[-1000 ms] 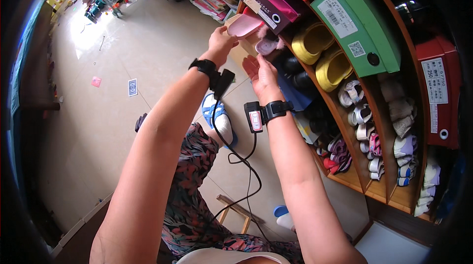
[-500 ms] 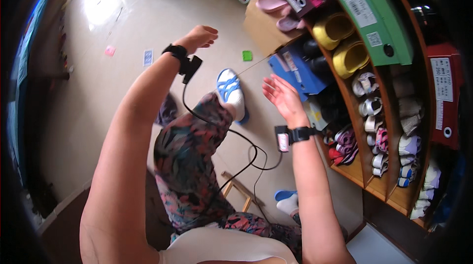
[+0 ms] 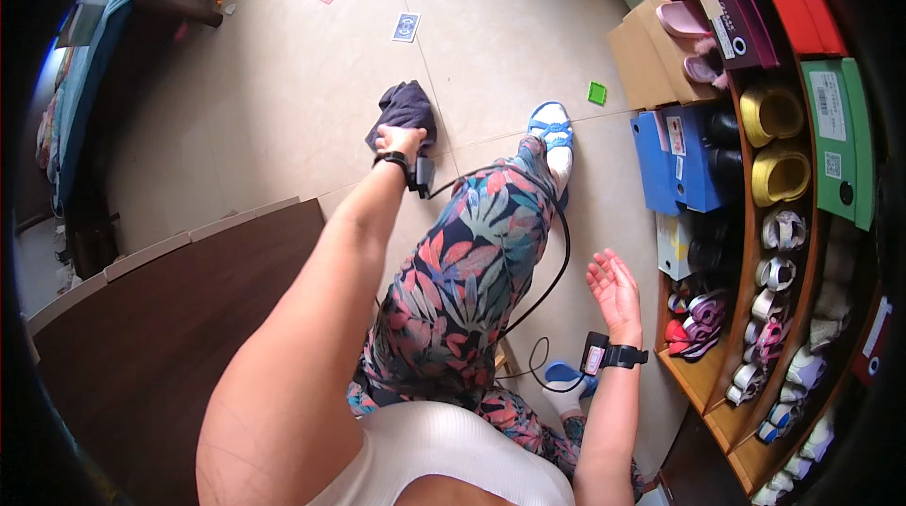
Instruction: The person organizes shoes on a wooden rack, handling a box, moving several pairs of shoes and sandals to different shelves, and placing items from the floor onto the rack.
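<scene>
A crumpled dark purple-grey cloth (image 3: 406, 108) shows at the end of my outstretched left arm. My left hand (image 3: 400, 140) is at its near edge, the fingers curled and closed on the fabric, with the fingertips partly hidden. Off to the right, my right hand (image 3: 616, 291) holds nothing; its palm is turned up and its fingers are apart. Both wrists carry black straps with small boxes, and a black cable (image 3: 557, 265) runs from them across my patterned trouser leg (image 3: 472, 261).
A wooden shoe rack (image 3: 727, 402) lines the right side, holding shoes, yellow clogs (image 3: 779, 176) and a green box (image 3: 838, 143). Blue boxes (image 3: 684, 157) stand beside it. A playing card (image 3: 406, 27) and a green square (image 3: 597, 93) lie on the floor. Dark brown furniture (image 3: 170, 317) is at left.
My view has swung, so the floor and rack appear shifted right. My left hand has come down from above the floor onto the dark cloth. My right hand stays empty.
</scene>
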